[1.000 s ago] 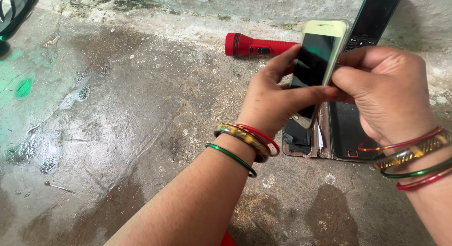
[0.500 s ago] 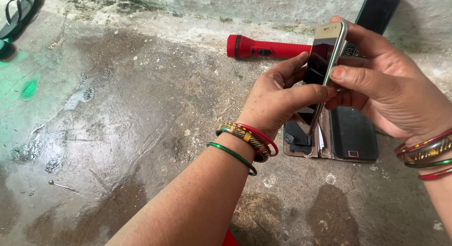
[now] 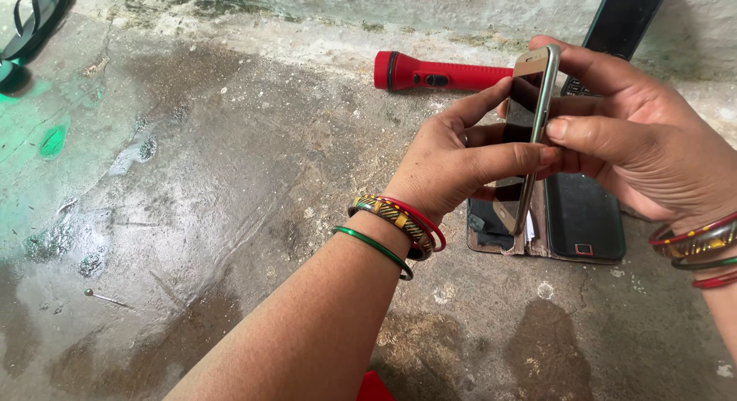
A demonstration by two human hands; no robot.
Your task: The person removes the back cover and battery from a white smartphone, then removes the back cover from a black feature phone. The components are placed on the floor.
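Note:
My left hand (image 3: 461, 159) and my right hand (image 3: 645, 151) both grip a slim gold-edged smartphone (image 3: 530, 113), held upright and turned nearly edge-on to me, its dark screen facing left. My left thumb lies across its lower edge; my right fingers wrap its top and back. Both wrists wear red, green and gold bangles. Under the hands, an open brown wallet case (image 3: 499, 236) lies on the concrete floor with a black phone (image 3: 585, 217) in its right half.
A red torch (image 3: 437, 71) lies on the floor behind my hands. Another dark phone (image 3: 626, 17) leans against the pale wall at the top right. A sandal (image 3: 34, 21) rests at the top left, near green paint stains (image 3: 52, 140). The concrete looks damp.
The phone has been turned from screen-facing to nearly edge-on. My right hand has shifted from covering its lower part to gripping its top and back.

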